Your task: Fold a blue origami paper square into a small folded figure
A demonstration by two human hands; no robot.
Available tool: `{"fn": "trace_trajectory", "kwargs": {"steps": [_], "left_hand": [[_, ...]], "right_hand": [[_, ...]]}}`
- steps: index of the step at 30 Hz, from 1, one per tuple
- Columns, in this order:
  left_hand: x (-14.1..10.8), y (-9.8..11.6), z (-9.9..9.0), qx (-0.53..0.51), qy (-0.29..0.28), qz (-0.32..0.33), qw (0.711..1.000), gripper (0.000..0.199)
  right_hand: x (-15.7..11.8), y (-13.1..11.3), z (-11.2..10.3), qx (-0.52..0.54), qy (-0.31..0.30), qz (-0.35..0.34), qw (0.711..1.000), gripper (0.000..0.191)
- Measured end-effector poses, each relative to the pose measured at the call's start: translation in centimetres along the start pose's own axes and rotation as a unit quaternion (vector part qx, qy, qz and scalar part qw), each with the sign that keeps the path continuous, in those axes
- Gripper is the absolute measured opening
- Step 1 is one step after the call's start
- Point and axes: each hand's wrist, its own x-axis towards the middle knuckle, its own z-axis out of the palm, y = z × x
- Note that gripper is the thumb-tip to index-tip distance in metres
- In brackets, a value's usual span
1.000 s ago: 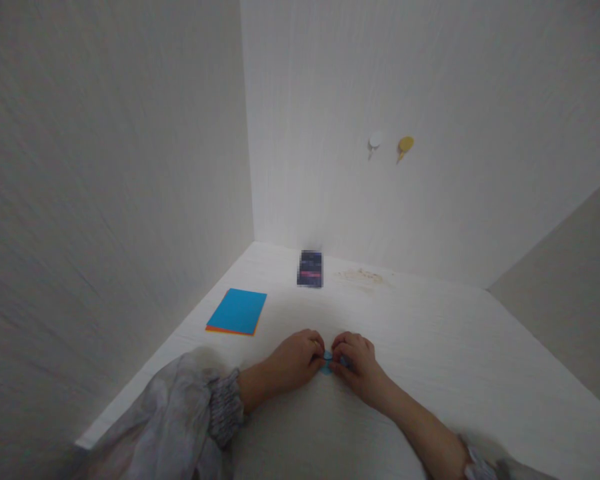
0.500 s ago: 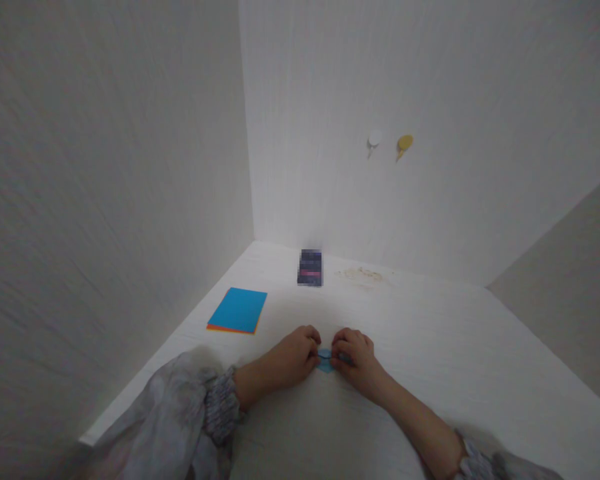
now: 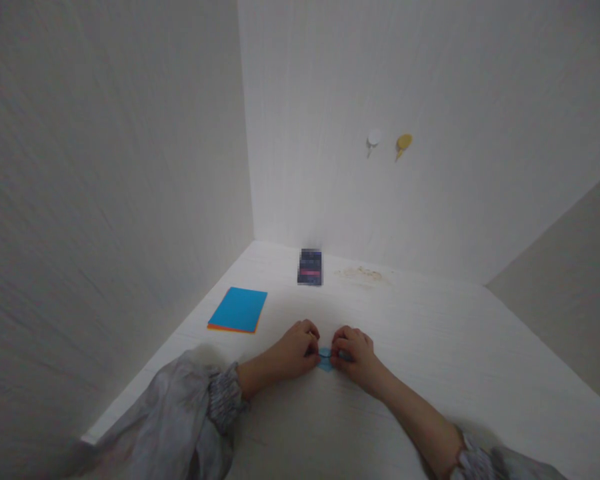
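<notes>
A small piece of folded blue paper lies low over the white table between my two hands. My left hand pinches its left edge, fingers curled. On the opposite edge, my right hand closes its thumb and fingers. A dark line, like a crease or gap, runs across the paper between the fingertips. Both ends of the paper are hidden by my fingers. To the left of my left hand rests a stack of coloured paper sheets, blue on top with orange showing beneath.
A dark, pixelated rectangular object stands at the back near the wall. Brownish marks stain the table to its right. Two hooks, one white and one yellow, are fixed to the back wall. Walls rise on both sides.
My left hand and forearm have shifted slightly up and to the right. Both hands keep their pinch on the blue paper, and my right hand has hardly moved.
</notes>
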Motion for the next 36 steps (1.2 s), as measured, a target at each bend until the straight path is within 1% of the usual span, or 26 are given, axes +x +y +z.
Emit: {"fn": "trace_trajectory", "kwargs": {"steps": [4, 6, 11, 14, 18, 27, 33, 36], "left_hand": [[0.16, -0.01, 0.25, 0.0, 0.014, -0.014, 1.0, 0.006], [0.17, 0.04, 0.31, 0.003, 0.012, -0.021, 1.0, 0.005], [0.15, -0.35, 0.45, -0.011, 0.01, -0.013, 1.0, 0.006], [0.27, -0.58, 0.52, -0.017, -0.001, -0.022, 1.0, 0.007], [0.47, -0.53, 0.52, -0.024, -0.022, -0.032, 0.999, 0.007], [0.47, -0.58, 0.5, -0.011, -0.036, -0.035, 0.999, 0.008], [0.48, -0.43, 0.52, -0.018, -0.027, -0.037, 0.999, 0.008], [0.4, -0.17, 0.51, -0.013, -0.02, -0.044, 0.999, 0.007]], "right_hand": [[0.04, -0.09, -0.02, 0.004, -0.003, 0.001, 1.0, 0.001], [0.07, -0.06, 0.02, 0.009, -0.003, 0.004, 1.0, 0.002], [0.05, 0.32, 0.22, 0.039, -0.006, 0.003, 0.999, 0.002], [-0.01, 0.4, 0.2, 0.045, -0.009, 0.002, 0.999, 0.003], [-0.03, 0.07, -0.07, 0.029, -0.03, 0.016, 0.999, 0.006], [-0.08, -0.43, -0.5, 0.036, -0.048, 0.029, 0.998, 0.005], [-0.19, -0.56, -0.61, 0.041, -0.041, 0.021, 0.998, 0.004], [-0.13, -0.53, -0.46, 0.04, -0.038, 0.03, 0.998, 0.004]]}}
